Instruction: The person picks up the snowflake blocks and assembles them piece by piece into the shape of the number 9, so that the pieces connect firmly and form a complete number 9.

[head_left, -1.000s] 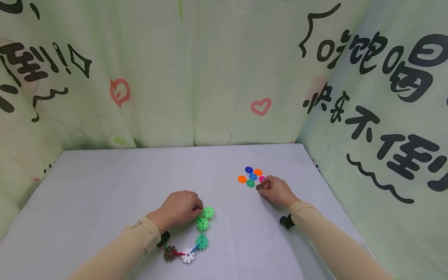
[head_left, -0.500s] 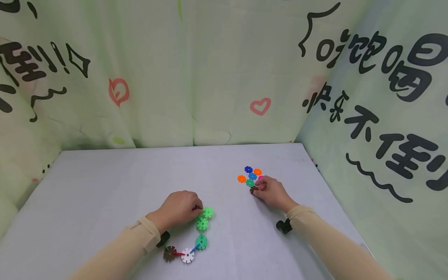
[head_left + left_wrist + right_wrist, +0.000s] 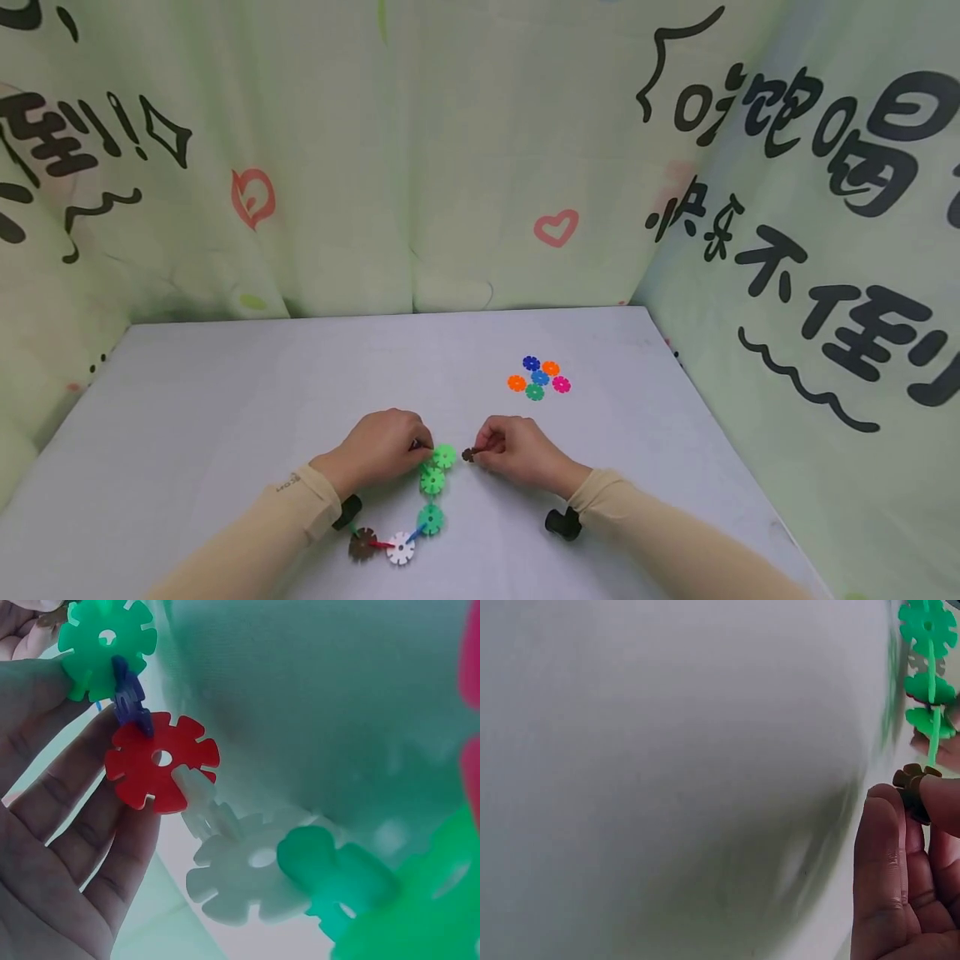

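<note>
A chain of snowflake discs [image 3: 420, 508] lies on the grey table [image 3: 225, 400], running from a brown and a white disc up through green ones. My left hand [image 3: 386, 450] grips its upper end by the top green disc [image 3: 444, 456]. The left wrist view shows its fingers [image 3: 67, 817] behind a green disc [image 3: 105, 645] and a red disc [image 3: 161, 769] of the chain. My right hand [image 3: 510, 450] pinches a small brown disc [image 3: 468, 454] just right of that top green disc. In the right wrist view the brown disc [image 3: 915, 787] sits between fingertips below the green chain [image 3: 930, 667].
A cluster of loose discs [image 3: 538, 378], blue, orange, green and pink, lies on the table at the right rear. Patterned cloth walls [image 3: 450, 150] enclose the table at the back and both sides.
My right hand picked a brown disc from beside the loose cluster and carried it left, close to the top of the chain. The left hand has stayed put.
</note>
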Available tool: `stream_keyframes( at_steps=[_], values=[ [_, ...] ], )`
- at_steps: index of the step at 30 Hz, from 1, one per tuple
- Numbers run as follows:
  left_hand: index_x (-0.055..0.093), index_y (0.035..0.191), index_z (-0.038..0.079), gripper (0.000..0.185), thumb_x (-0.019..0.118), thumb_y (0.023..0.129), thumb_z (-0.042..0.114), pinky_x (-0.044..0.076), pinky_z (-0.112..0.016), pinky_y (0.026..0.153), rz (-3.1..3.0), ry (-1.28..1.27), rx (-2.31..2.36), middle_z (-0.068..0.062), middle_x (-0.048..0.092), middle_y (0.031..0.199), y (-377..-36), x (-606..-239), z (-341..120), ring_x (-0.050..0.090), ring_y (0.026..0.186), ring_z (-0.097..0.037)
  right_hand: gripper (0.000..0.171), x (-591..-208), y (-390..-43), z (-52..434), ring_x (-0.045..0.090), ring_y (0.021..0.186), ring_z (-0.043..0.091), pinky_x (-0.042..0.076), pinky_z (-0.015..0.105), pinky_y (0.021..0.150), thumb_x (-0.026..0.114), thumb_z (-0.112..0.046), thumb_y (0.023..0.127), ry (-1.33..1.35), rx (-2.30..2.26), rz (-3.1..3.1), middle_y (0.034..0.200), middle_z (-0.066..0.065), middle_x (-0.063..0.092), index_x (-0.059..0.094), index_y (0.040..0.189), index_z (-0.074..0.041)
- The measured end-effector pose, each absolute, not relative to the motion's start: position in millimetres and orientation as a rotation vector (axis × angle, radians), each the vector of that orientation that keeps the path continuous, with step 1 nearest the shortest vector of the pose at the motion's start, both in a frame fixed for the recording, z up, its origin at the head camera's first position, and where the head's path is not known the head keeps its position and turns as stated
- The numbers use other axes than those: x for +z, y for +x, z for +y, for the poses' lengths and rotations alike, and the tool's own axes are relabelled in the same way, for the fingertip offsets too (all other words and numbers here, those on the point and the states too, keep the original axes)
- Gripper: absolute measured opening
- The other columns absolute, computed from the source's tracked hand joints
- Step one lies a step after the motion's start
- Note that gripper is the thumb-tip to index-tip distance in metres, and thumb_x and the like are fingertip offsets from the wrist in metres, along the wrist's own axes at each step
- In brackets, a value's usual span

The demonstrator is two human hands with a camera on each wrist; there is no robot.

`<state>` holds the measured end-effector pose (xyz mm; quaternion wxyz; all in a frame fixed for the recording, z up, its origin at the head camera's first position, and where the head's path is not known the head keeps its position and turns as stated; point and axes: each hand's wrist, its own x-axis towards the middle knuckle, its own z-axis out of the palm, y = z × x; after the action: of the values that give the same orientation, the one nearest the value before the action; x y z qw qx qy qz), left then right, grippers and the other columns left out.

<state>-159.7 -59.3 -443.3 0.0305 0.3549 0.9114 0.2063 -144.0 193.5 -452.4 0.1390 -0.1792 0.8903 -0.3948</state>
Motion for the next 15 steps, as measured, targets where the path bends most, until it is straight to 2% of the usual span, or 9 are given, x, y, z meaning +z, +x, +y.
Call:
stream_keyframes(
  at_steps=[9,15],
  values=[
    [0.078,0.085,0.016,0.006,0.074,0.089,0.013,0.053,-0.030,0.072,2.729,1.063,0.696,0.011,0.068,0.083,-163.5,-445.1,-60.0,0.060,0.077,-0.006,0.011,-456.9,-139.8,186.4,0.062,0.073,0.011,0.053,0.026,0.068,0.075,-0.010,0.089,-0.515,-1.130,2.584,0.079,-0.010,0.066,0.065,0.089,-0.015],
    [0.078,0.085,0.016,0.005,0.075,0.090,0.016,0.052,-0.029,0.072,2.688,0.946,0.732,0.011,0.068,0.082,-164.9,-444.4,-58.1,0.058,0.075,-0.005,0.011,-457.4,-139.7,185.6,0.062,0.073,0.011,0.053,0.026,0.068,0.075,-0.010,0.089,-0.523,-1.120,2.597,0.079,-0.010,0.065,0.065,0.089,-0.016]
  ],
)
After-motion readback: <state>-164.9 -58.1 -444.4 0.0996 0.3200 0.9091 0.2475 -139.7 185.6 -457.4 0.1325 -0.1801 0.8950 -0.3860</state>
